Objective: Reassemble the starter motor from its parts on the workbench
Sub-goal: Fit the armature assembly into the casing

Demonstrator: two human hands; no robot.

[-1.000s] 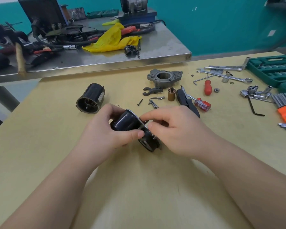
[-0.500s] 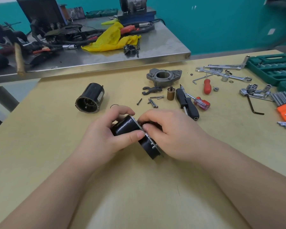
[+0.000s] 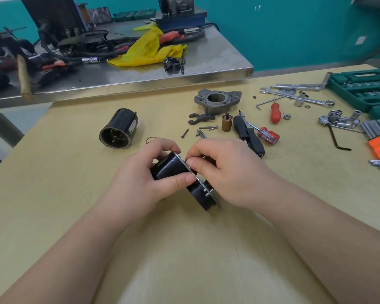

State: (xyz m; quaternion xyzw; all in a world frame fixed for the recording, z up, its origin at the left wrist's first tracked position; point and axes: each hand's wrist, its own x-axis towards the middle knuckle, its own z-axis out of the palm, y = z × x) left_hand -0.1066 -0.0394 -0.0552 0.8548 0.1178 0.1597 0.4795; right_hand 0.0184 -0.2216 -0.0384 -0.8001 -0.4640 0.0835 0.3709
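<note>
At the middle of the wooden workbench [image 3: 184,249] my left hand [image 3: 140,181] grips a black cylindrical motor part [image 3: 170,167], thumb across its front. My right hand [image 3: 226,174] pinches the metal flange where that part meets a second black section [image 3: 201,194] with small studs. A black motor housing [image 3: 119,128] lies on its side to the far left. Beyond my hands sit a grey cast end bracket [image 3: 217,99], a black fork lever [image 3: 201,118], a brass-coloured bushing [image 3: 226,123] and loose bolts [image 3: 207,128].
Screwdrivers [image 3: 270,134] and a black handle [image 3: 249,137] lie right of my hands. Wrenches [image 3: 294,94], sockets [image 3: 338,119], hex keys [image 3: 377,130] and a green socket case [image 3: 364,86] fill the right side. A steel table [image 3: 130,73] with cables and a yellow rag stands behind.
My right fingers have slid up along the flange to its upper edge, and the held assembly has turned slightly. The view has drifted a little.
</note>
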